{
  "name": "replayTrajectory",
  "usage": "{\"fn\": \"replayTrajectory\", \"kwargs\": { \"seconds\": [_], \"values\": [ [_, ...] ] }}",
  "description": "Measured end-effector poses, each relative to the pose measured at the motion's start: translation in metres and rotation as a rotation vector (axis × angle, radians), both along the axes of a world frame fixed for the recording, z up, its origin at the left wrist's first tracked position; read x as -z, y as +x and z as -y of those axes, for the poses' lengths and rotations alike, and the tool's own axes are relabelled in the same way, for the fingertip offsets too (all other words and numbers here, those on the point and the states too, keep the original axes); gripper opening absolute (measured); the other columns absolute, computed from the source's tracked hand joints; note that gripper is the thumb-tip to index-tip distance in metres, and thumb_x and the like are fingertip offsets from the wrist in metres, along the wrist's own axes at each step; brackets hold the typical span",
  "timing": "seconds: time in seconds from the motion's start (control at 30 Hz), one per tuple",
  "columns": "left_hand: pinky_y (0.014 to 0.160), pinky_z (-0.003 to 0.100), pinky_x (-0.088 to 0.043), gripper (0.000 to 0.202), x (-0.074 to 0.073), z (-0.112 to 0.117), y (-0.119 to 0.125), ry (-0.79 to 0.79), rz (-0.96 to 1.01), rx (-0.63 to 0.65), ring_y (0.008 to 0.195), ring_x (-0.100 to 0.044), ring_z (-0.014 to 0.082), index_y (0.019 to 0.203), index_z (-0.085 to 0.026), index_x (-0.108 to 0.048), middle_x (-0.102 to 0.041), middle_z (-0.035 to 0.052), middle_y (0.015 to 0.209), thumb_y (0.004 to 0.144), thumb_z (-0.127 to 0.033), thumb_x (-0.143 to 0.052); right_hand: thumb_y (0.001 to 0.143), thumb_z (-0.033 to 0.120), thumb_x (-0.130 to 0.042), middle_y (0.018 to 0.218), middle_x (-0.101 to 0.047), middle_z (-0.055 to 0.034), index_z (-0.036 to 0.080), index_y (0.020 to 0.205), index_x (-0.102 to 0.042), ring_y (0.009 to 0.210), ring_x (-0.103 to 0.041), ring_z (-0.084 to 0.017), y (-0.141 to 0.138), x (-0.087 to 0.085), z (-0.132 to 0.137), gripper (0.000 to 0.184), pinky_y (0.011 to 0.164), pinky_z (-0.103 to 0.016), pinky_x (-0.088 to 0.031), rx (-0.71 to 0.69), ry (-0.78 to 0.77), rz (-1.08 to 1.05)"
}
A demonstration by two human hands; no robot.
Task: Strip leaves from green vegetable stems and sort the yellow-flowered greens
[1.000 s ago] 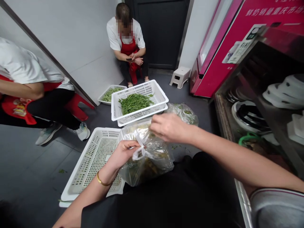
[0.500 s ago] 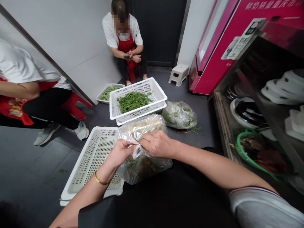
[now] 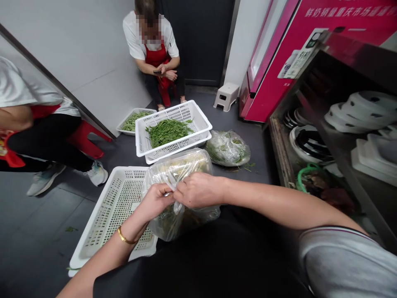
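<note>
A big, bright pink fridge [image 3: 268,93] with white writing is at top right. A small, pale plastic stool [image 3: 228,90] stands near its foot. At top middle, a person [image 3: 154,56] in a white shirt and red apron sits before a tall, black door [image 3: 200,45]. White, round dishes [image 3: 361,116] are piled at right.

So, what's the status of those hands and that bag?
Left hand and right hand, pinching the bunched clear bag. Contents showing through. Nothing seen blocking either hand.

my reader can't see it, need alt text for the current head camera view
The wearer's left hand and right hand grip a filled clear bag where its plastic bunches together. Beyond it, a white basket holds leafy greens, with a person seated behind.
</note>
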State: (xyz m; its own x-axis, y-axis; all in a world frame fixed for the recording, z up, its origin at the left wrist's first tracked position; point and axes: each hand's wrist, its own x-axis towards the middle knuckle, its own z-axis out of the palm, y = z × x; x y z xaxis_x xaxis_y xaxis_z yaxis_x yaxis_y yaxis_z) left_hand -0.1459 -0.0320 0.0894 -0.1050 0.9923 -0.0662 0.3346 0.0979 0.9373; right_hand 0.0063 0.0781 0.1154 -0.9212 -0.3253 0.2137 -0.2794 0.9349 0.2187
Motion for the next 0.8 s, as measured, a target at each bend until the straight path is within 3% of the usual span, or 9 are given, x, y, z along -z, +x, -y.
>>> {"fn": "replayTrajectory", "kwargs": {
  "seconds": [0.1, 0.23, 0.37, 0.5, 0.63, 0.8],
  "values": [
    [0.053, 0.021, -0.043, 0.018, 0.002, 0.0, -0.004, 0.019, 0.004, -0.035, 0.051, -0.051, 0.0104, 0.058, -0.013, -0.067, -0.061, 0.0002, 0.053, 0.068, -0.028, -0.067, 0.087, 0.016, -0.034, 0.067, -0.055, -0.0029, 0.015, 0.081, -0.052, 0.055, -0.051, -0.013, -0.006, -0.004, -0.007, 0.019, 0.048, -0.025, -0.033, 0.025, -0.03, -0.029],
    [0.065, 0.026, -0.049, 0.018, -0.001, 0.002, -0.006, 0.011, 0.049, -0.063, 0.067, -0.061, 0.0161, 0.078, -0.014, -0.073, -0.07, 0.006, 0.073, 0.071, -0.029, -0.065, 0.089, 0.019, -0.033, 0.071, -0.056, -0.0042, 0.015, 0.081, -0.054, 0.058, -0.047, -0.012, -0.007, -0.018, -0.031, 0.023, 0.051, -0.026, -0.03, 0.093, -0.019, -0.101],
    [0.07, 0.027, -0.05, 0.018, -0.007, 0.003, -0.002, 0.012, 0.052, -0.072, 0.073, -0.063, 0.018, 0.078, -0.015, -0.073, -0.071, 0.0076, 0.077, 0.073, -0.029, -0.065, 0.09, 0.023, -0.036, 0.074, -0.056, -0.0041, 0.016, 0.082, -0.057, 0.057, -0.042, -0.01, 0.003, -0.029, -0.044, 0.024, 0.051, -0.025, -0.026, 0.21, -0.078, -0.073],
    [0.064, 0.024, -0.049, 0.016, -0.007, 0.001, -0.001, 0.005, 0.086, -0.093, 0.066, -0.06, 0.0149, 0.074, -0.014, -0.072, -0.07, 0.0064, 0.074, 0.071, -0.028, -0.065, 0.09, 0.027, -0.037, 0.074, -0.055, -0.0026, 0.016, 0.083, -0.058, 0.053, -0.038, -0.008, 0.009, -0.012, -0.028, 0.024, 0.049, -0.023, -0.023, 0.23, -0.194, -0.042],
    [0.054, 0.021, -0.044, 0.018, -0.003, 0.002, -0.002, -0.016, 0.128, -0.15, 0.054, -0.053, 0.0109, 0.061, -0.013, -0.066, -0.064, 0.0025, 0.06, 0.067, -0.029, -0.069, 0.091, 0.02, -0.034, 0.071, -0.054, -0.0026, 0.014, 0.081, -0.057, 0.055, -0.043, -0.009, 0.005, 0.011, -0.008, 0.026, 0.05, -0.023, -0.028, 0.206, -0.208, -0.13],
    [0.051, 0.02, -0.041, 0.018, 0.001, 0.005, -0.003, -0.046, 0.151, -0.124, 0.052, -0.049, 0.0095, 0.061, -0.011, -0.064, -0.06, 0.0006, 0.056, 0.064, -0.028, -0.071, 0.088, 0.011, -0.033, 0.071, -0.056, -0.0035, 0.013, 0.08, -0.054, 0.058, -0.049, -0.012, 0.003, 0.008, -0.005, 0.023, 0.05, -0.025, -0.032, 0.109, -0.122, -0.112]
  ]
}}
